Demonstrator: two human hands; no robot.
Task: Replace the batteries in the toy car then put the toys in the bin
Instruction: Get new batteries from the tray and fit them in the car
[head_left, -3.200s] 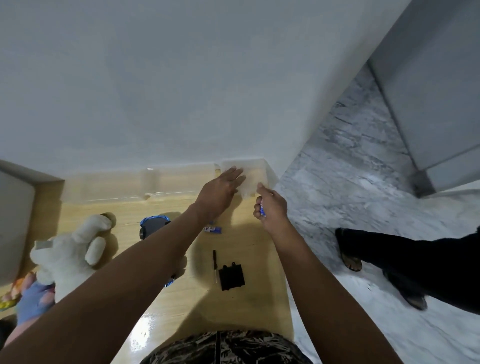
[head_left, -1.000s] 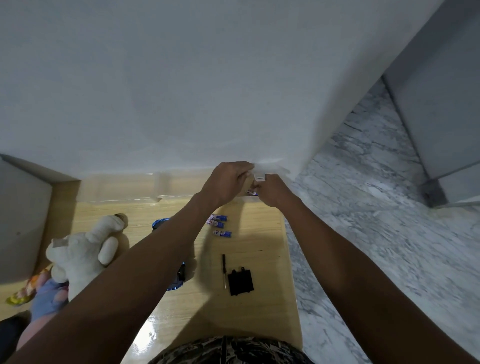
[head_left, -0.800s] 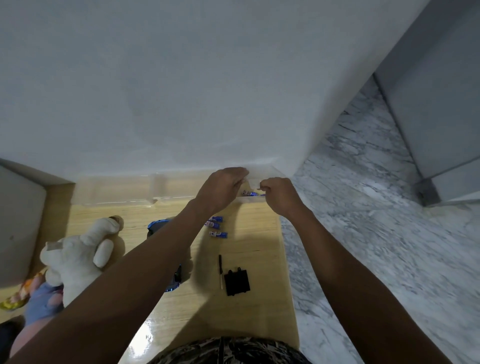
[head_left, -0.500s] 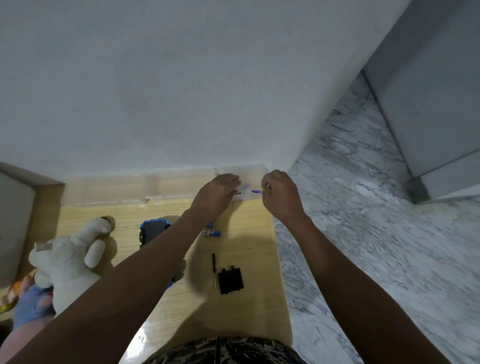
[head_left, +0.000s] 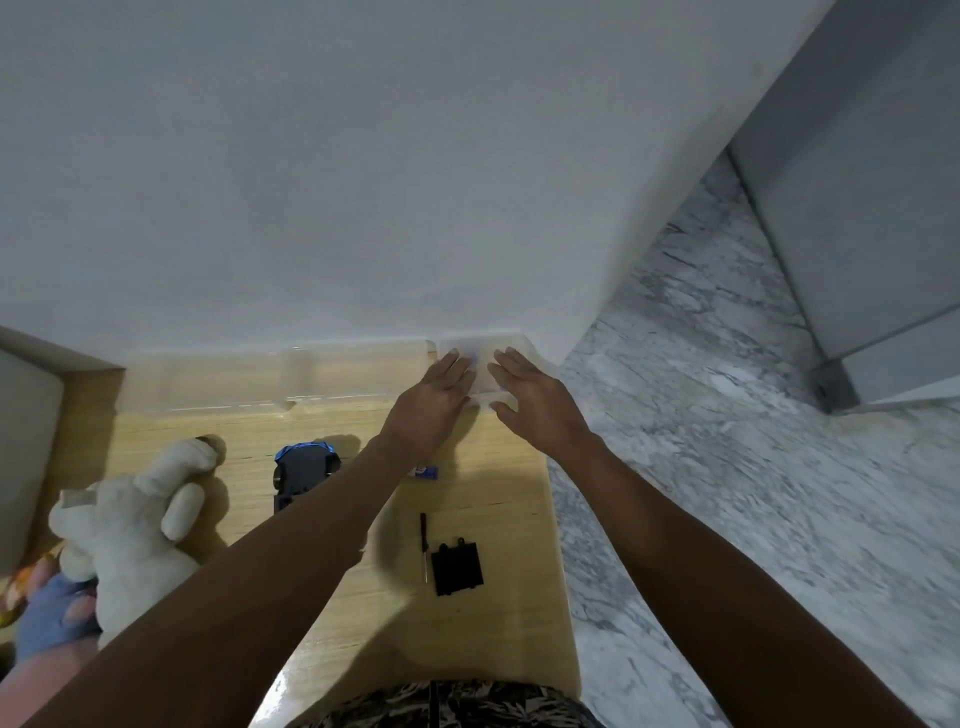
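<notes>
Both hands now flat and spread over the small clear box (head_left: 480, 374) at the far right corner of the tabletop (head_left: 498, 639), against the wall (head_left: 363, 182). Left hand (head_left: 434, 397) fingers released, palm down, tips over the box's left side. Right hand (head_left: 530, 397) fingers released too, splayed over the box's right side, nothing held. 0.5 s ago both hands were pinched around a blue battery between them above the box; that battery is out of the fingers now, and a faint blue blur shows through the box near the left fingertips, too blurred to confirm.

Toy car (head_left: 304, 470), blue and dark, lies underside up on the tabletop left of the left forearm, unchanged spot. One blue battery (head_left: 426, 472) visible on the wood just beside the left wrist; 1.0 s ago three showed there, the rest now hidden by the arm or gone, cannot tell. Small screwdriver (head_left: 424, 545) and black battery cover (head_left: 458, 568) lie side by side, near but apart, same place as before. White plush toy (head_left: 130, 525) at the left edge, over a blue soft toy (head_left: 49, 613). Long clear bin (head_left: 208, 384) sits along the wall, left of the box.
</notes>
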